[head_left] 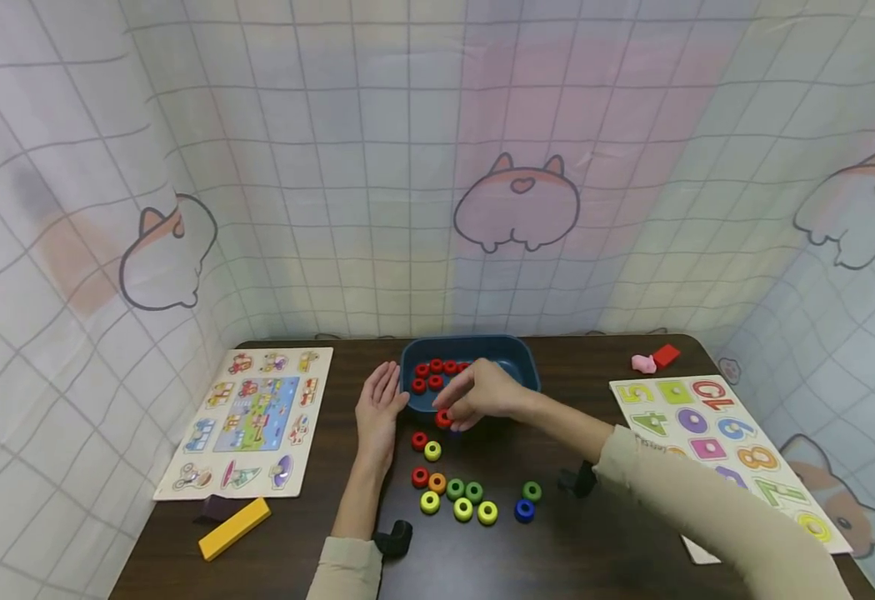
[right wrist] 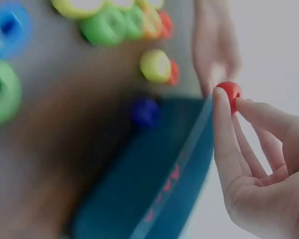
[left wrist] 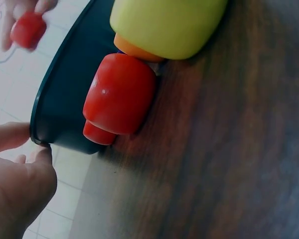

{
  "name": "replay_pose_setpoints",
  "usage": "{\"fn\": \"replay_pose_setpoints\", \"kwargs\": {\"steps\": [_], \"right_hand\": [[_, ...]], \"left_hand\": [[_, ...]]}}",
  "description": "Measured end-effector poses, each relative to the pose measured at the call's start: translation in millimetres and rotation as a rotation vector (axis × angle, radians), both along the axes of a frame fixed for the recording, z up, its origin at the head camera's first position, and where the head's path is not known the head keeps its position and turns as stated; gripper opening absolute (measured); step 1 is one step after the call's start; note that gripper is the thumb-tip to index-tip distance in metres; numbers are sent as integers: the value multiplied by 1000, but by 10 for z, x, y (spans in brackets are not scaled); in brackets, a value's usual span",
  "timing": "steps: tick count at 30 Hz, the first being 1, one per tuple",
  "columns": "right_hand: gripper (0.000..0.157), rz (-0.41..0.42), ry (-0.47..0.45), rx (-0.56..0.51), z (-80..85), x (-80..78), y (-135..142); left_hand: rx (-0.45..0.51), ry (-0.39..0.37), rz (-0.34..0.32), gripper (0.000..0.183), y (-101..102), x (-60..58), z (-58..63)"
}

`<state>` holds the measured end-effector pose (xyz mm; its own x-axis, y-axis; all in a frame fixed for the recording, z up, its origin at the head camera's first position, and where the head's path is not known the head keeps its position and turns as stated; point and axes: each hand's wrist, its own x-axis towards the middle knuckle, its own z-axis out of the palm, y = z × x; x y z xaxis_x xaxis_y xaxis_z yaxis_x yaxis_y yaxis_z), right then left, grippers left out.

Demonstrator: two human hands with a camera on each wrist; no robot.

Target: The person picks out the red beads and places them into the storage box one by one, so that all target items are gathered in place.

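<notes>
Ok, far left is the picture puzzle (head_left: 246,422), then a strip of tabletop (head_left: 336,408) giving some room before my left grip (head_left: 379,412), fingers straight, touching the left edge of the blue bin (head_left: 516,362). Next over, my right grip (head_left: 481,392) arches down with thumb and finger pinched on a red ring (head_left: 443,418) up by the bin's near rim (can't quite tell if it's past it), and it's blocking part of the bin's inside plus most of a blue ring (head_left: 456,428). Over on the right my sleeve (head_left: 707,500) covers a chunk of the number board (head_left: 730,447), annoyingly.
</notes>
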<state>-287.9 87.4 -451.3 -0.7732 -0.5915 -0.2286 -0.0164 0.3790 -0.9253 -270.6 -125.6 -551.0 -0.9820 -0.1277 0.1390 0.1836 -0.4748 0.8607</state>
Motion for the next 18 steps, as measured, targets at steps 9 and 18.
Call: {"fn": "replay_pose_setpoints", "kwargs": {"steps": [9, 18], "right_hand": [[27, -137, 14, 102, 3, -765, -25], [25, -156, 59, 196, -389, -965, -78]], "left_hand": [[-13, -2, 36, 61, 6, -36, -92], [-18, 25, 30, 60, 14, -57, -100]]}}
